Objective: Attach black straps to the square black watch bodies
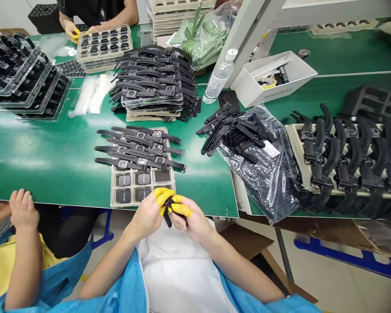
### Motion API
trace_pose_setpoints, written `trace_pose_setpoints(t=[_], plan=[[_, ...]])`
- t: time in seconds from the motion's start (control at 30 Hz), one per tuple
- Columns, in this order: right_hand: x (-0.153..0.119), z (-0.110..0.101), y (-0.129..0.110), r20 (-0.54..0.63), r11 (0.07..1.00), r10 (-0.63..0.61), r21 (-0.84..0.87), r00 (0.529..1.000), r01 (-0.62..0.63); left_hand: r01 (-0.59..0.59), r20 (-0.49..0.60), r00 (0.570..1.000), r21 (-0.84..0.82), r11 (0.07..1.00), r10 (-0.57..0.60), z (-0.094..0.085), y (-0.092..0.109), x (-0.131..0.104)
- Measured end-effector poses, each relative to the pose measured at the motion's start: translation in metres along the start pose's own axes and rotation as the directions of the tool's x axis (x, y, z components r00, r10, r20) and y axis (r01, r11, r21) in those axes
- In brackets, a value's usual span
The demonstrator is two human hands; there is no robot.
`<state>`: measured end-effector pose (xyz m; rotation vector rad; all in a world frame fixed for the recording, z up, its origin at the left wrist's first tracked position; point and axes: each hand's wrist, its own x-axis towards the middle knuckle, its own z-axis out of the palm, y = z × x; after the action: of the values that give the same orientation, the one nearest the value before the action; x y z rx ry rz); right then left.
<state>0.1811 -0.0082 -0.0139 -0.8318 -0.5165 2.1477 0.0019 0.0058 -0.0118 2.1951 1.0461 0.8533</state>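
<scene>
Close to my body, at the table's front edge, my left hand (149, 217) and my right hand (197, 221) meet around a black watch strap (167, 220). Yellow finger cots cover several fingertips of both hands. Each hand is closed in a pinch; one end of the strap hangs down between them. Whether a watch body is attached is hidden by the fingers. Just beyond my hands lies a beige tray (113, 191). Strapped black watches (140, 148) lie across its far part, and square dark watch bodies (142, 178) sit in its near compartments.
Loose black straps (244, 130) lie on a plastic bag (263, 178). Trays of watches (348, 152) stand right, more stacks (154, 82) behind and left (22, 82). A bottle (220, 78) stands near a white box (280, 89). Co-workers' hands (24, 211) appear left and across the table.
</scene>
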Motion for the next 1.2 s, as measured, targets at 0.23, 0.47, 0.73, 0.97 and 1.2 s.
trace_pose_setpoints(t=[0.23, 0.47, 0.73, 0.97, 1.2], plan=[[0.000, -0.002, -0.005, -0.013, 0.999, 0.053, 0.010, 0.999, -0.053, -0.038, 0.147, 0.988, -0.022, 0.999, 0.040, -0.017, 0.010, 0.008], [0.000, -0.002, -0.003, 0.021, 0.994, 0.079, -0.083, 0.997, -0.077, -0.065, 0.202, 0.979, 0.127, 0.990, 0.038, -0.021, 0.010, 0.008], [0.000, -0.016, -0.007, 0.079, 0.709, -0.261, -0.660, 0.962, 0.247, 0.004, 0.235, 0.972, 0.092, 0.996, -0.026, -0.029, -0.010, -0.003], [-0.001, -0.040, -0.045, 0.176, 0.042, -0.314, -0.979, 0.933, 0.199, -0.043, 0.287, 0.950, 0.517, 0.855, -0.126, -0.087, -0.036, 0.015], [0.035, -0.042, -0.064, -0.077, -0.202, -0.339, -0.967, 0.938, -0.153, -0.089, 0.330, 0.931, 0.622, 0.778, -0.158, -0.085, -0.073, 0.056]])
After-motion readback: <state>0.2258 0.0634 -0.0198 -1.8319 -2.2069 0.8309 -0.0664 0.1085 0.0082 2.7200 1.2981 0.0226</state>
